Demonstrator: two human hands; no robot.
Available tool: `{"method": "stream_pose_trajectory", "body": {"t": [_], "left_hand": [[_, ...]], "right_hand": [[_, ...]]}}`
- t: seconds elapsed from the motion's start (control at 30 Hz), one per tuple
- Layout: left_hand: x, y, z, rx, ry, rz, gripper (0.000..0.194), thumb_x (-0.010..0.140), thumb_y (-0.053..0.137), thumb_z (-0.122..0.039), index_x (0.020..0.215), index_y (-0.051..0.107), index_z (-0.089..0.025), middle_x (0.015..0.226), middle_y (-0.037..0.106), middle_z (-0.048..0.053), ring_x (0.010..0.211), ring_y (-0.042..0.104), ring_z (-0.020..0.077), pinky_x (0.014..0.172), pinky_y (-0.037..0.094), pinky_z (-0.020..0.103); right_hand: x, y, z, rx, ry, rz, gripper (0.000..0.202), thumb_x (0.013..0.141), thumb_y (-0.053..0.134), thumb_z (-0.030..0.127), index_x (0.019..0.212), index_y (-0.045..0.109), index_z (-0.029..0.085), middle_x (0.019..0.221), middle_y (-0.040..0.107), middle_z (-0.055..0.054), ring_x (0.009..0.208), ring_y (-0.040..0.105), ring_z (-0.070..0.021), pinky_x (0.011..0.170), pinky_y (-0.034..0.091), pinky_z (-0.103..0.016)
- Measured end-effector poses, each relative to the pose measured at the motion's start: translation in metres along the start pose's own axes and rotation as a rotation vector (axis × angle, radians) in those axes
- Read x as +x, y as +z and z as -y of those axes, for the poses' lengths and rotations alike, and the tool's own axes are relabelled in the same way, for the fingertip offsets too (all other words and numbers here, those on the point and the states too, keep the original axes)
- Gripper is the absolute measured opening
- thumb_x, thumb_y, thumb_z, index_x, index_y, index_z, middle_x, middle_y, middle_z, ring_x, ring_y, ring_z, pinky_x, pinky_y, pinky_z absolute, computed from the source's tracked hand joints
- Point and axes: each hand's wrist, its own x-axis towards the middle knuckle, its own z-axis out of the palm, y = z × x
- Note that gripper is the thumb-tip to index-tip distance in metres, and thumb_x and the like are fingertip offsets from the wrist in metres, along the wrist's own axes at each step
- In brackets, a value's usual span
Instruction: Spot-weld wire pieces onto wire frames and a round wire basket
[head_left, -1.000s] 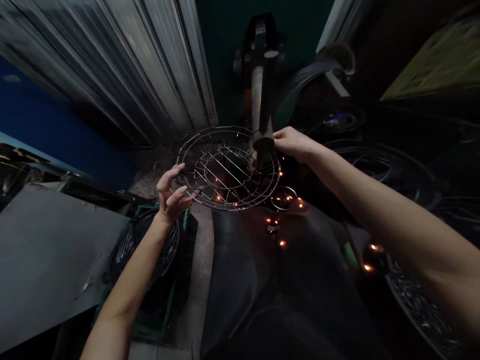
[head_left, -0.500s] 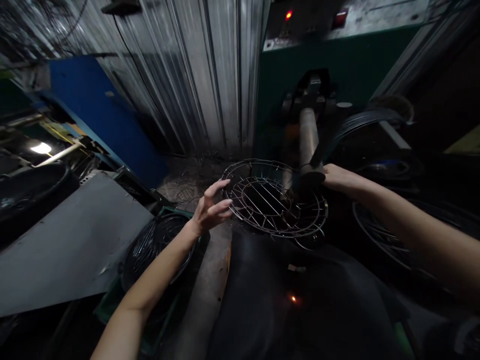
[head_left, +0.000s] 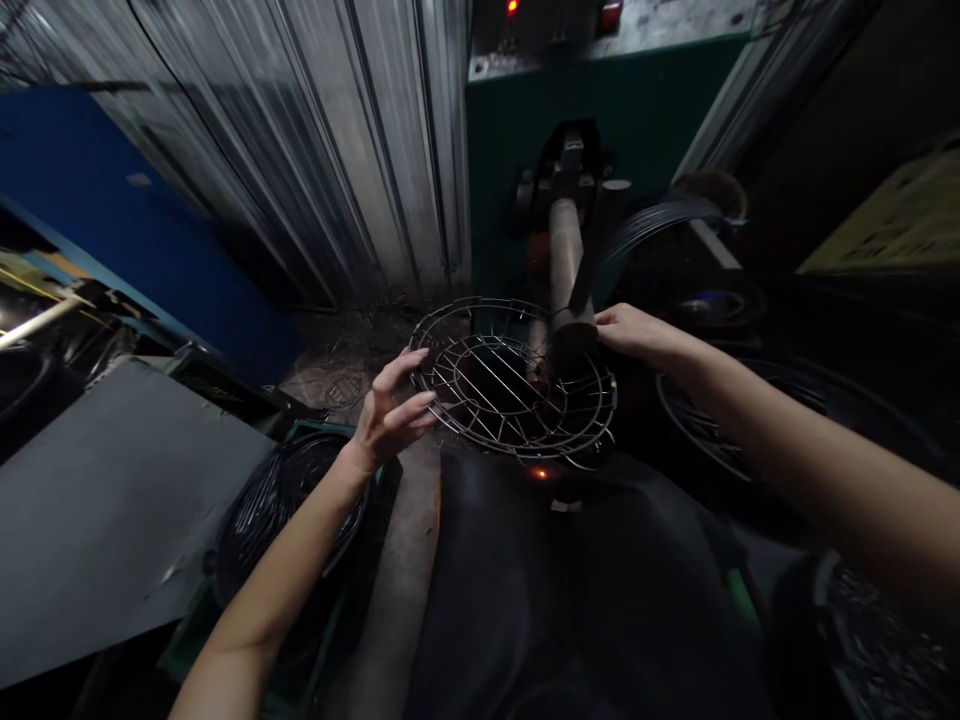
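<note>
A round wire rack [head_left: 517, 437] of concentric rings and cross wires is held nearly level beneath the metal arm of a spot-welding machine [head_left: 568, 250]. My left hand [head_left: 391, 412] grips its left rim between thumb and fingers. On the right, my right hand [head_left: 630, 330] is closed beside the dark block [head_left: 574, 335] at the end of the upper arm; that block hides the fingertips, so what they pinch cannot be made out. The lower electrode [head_left: 538, 365] shows through the wires. A small orange spark [head_left: 541, 473] glows just below the rack's near edge.
Bundled wires [head_left: 660, 220] lie behind my right hand. At left, a grey sheet [head_left: 112, 520] stands near a bin of dark wire pieces [head_left: 277, 500]. A large round container [head_left: 675, 430] sits at right, and a corrugated metal wall [head_left: 360, 140] rises behind.
The view has turned rightward, so everything sits further left. Both hands keep their places at the rack. The orange glow appears much closer to the rack's near rim than before.
</note>
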Motion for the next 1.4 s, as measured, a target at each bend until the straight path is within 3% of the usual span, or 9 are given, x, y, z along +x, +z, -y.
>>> {"method": "stream_pose_trajectory", "body": {"t": [0.23, 0.37, 0.53, 0.63, 0.83, 0.97, 1.1, 1.3, 1.4], "left_hand": [[-0.033, 0.020, 0.001, 0.064, -0.078, -0.087, 0.078, 0.072, 0.077, -0.026, 0.132, 0.028, -0.038, 0.136, 0.033, 0.008, 0.125, 0.051, 0.0249, 0.095, 0.054, 0.047], [-0.044, 0.034, 0.005, 0.061, -0.083, -0.126, 0.073, 0.075, 0.075, -0.026, 0.132, 0.029, -0.038, 0.137, 0.032, 0.008, 0.126, 0.050, 0.0251, 0.096, 0.053, 0.047], [-0.039, 0.042, 0.005, 0.024, -0.036, -0.109, 0.076, 0.074, 0.075, -0.018, 0.132, 0.030, -0.034, 0.139, 0.032, 0.009, 0.130, 0.046, 0.0278, 0.098, 0.051, 0.048], [-0.036, 0.048, -0.004, -0.011, 0.002, -0.090, 0.073, 0.074, 0.073, -0.012, 0.131, 0.033, -0.033, 0.142, 0.030, 0.008, 0.132, 0.044, 0.0293, 0.101, 0.049, 0.052], [-0.034, 0.067, -0.026, -0.122, 0.024, -0.096, 0.058, 0.078, 0.069, -0.014, 0.126, 0.039, -0.028, 0.142, 0.030, 0.011, 0.134, 0.041, 0.0318, 0.100, 0.048, 0.055], [-0.038, 0.065, -0.038, -0.112, -0.023, -0.110, 0.063, 0.077, 0.070, -0.011, 0.127, 0.037, -0.029, 0.141, 0.031, 0.010, 0.133, 0.041, 0.0322, 0.100, 0.047, 0.056], [-0.035, 0.061, -0.049, -0.122, -0.095, -0.140, 0.067, 0.075, 0.072, -0.015, 0.127, 0.034, -0.034, 0.143, 0.028, 0.007, 0.131, 0.045, 0.0305, 0.100, 0.048, 0.057], [-0.022, 0.087, -0.056, -0.161, -0.072, -0.197, 0.056, 0.081, 0.067, -0.019, 0.125, 0.036, -0.033, 0.141, 0.029, 0.006, 0.131, 0.045, 0.0279, 0.101, 0.049, 0.054], [-0.025, 0.095, -0.059, -0.170, -0.038, -0.212, 0.053, 0.081, 0.068, -0.019, 0.123, 0.039, -0.032, 0.143, 0.028, 0.005, 0.133, 0.044, 0.0290, 0.102, 0.047, 0.056]], "right_hand": [[-0.003, -0.007, 0.023, -0.408, 0.032, -0.035, 0.033, 0.079, 0.053, 0.044, 0.079, 0.074, 0.018, 0.068, 0.066, -0.004, 0.072, 0.062, -0.0205, 0.065, 0.044, -0.026], [-0.002, -0.006, 0.028, -0.519, 0.044, -0.049, 0.037, 0.081, 0.050, 0.046, 0.090, 0.075, 0.021, 0.082, 0.070, -0.007, 0.084, 0.064, -0.0253, 0.079, 0.045, -0.033], [-0.004, -0.008, 0.018, -0.533, 0.087, -0.027, 0.044, 0.086, 0.044, 0.048, 0.108, 0.072, 0.023, 0.102, 0.071, -0.007, 0.100, 0.062, -0.0292, 0.089, 0.044, -0.040], [-0.013, -0.013, 0.006, -0.540, 0.099, -0.015, 0.044, 0.087, 0.042, 0.048, 0.110, 0.071, 0.024, 0.109, 0.069, -0.006, 0.105, 0.061, -0.0297, 0.092, 0.043, -0.042], [-0.041, -0.020, -0.019, -0.520, 0.180, 0.021, 0.046, 0.091, 0.040, 0.046, 0.115, 0.069, 0.021, 0.116, 0.067, -0.008, 0.111, 0.058, -0.0303, 0.096, 0.041, -0.042], [-0.055, -0.024, -0.020, -0.501, 0.157, 0.038, 0.046, 0.091, 0.038, 0.045, 0.115, 0.068, 0.020, 0.115, 0.067, -0.008, 0.116, 0.055, -0.0312, 0.104, 0.032, -0.046], [-0.057, -0.035, -0.022, -0.416, 0.115, 0.001, 0.047, 0.087, 0.041, 0.050, 0.108, 0.071, 0.021, 0.109, 0.069, -0.006, 0.108, 0.059, -0.0290, 0.095, 0.042, -0.039], [-0.062, -0.053, -0.050, -0.439, 0.209, -0.037, 0.051, 0.082, 0.044, 0.053, 0.107, 0.071, 0.019, 0.115, 0.067, -0.007, 0.112, 0.057, -0.0316, 0.098, 0.040, -0.040], [-0.071, -0.055, -0.049, -0.429, 0.249, -0.028, 0.051, 0.081, 0.045, 0.052, 0.109, 0.071, 0.019, 0.119, 0.066, -0.008, 0.117, 0.055, -0.0307, 0.101, 0.038, -0.038]]}}
